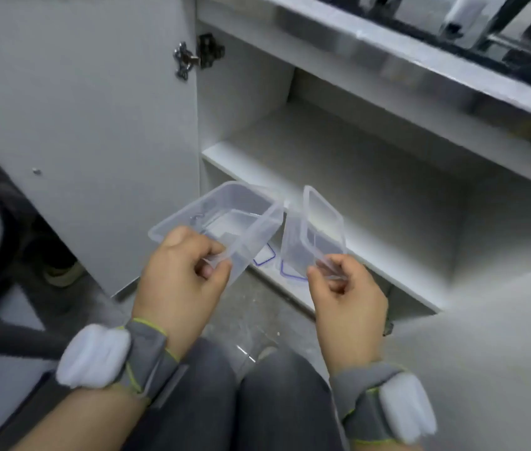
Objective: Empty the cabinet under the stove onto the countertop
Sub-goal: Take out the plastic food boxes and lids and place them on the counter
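**A:** While the person crouches before the open cabinet (322, 164), why is each tub taken by its rim?

**B:** A rim gives thin, clear plastic its stiffest hold. The left hand (182, 271) pinches a corner of the larger tub (225, 216), thumb on top and fingers curled beneath. The right hand (345, 288) pinches the edge of the smaller tub (316, 229), which is tipped onto its side. Both tubs hang in the air just in front of the lower shelf (371, 265), near each other, and neither touches the shelf. One tub per hand probably saves a trip up to the bench (387, 60).

**A:** And the count?

**B:** Two hands and two tubs. Whether a third tub sits nested inside the larger one, I cannot tell. Two blue-edged lids (265, 258) appear to lie on the lower shelf behind the tubs, and they show only in part through the plastic. The cabinet has two shelves, and one door (94, 125) is swung wide at the left.

**A:** How far along is the task?

**B:** By my judgement it is near its end. The tubs have yet to reach the bench beside the stove (501, 34), and the lids remain inside.
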